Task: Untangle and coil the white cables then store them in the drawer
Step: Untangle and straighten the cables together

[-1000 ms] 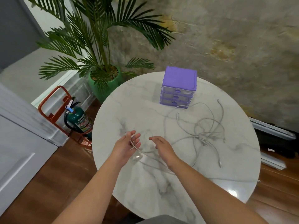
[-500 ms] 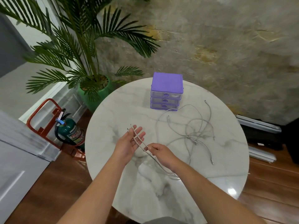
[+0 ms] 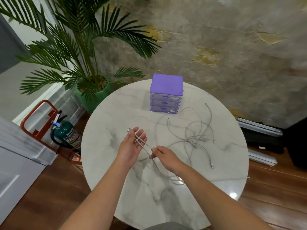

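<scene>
My left hand [image 3: 131, 147] is held palm up over the round marble table [image 3: 116, 188], fingers spread, with a doubled white cable [image 3: 156, 165] lying across its fingers. My right hand [image 3: 163, 156] pinches the same cable just right of the left palm. The cable trails down to the table below my right wrist. A loose tangle of white cables [image 3: 194, 136] lies on the table to the right. A purple drawer unit [image 3: 166, 93] with three shut drawers stands at the far side of the table.
A potted palm [image 3: 93, 90] stands behind the table's left side. A green fire extinguisher [image 3: 67, 134] in a red stand sits on the wooden floor at the left. Dark equipment and metal rails [image 3: 260, 130] lie on the floor at the right.
My left hand has opened flat with the cable ends laid across its fingers. My right hand has closed on the cable and slid along it, away from the left palm.
</scene>
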The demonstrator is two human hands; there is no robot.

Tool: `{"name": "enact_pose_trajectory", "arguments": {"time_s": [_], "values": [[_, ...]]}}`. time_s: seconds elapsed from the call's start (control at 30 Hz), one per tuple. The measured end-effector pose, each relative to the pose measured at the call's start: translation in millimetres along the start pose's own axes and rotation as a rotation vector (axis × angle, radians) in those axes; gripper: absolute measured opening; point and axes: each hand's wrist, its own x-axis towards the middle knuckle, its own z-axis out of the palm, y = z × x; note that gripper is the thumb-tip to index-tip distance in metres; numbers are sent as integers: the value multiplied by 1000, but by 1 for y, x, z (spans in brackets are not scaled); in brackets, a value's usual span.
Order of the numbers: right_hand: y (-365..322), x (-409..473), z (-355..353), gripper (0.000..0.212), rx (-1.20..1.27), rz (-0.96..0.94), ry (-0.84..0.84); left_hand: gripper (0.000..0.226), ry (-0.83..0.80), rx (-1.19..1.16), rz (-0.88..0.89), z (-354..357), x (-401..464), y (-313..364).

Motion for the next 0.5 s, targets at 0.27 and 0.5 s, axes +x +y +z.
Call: {"name": "enact_pose_trajectory", "arguments": {"time_s": [0.27, 0.5], "values": [[-5, -7, -7, 41, 86, 34, 4, 28, 5, -63, 39, 10, 4, 0], [-2, -10, -20, 37, -142, 109, -105, 25, 153, -110, 31, 16, 17, -11]]}}
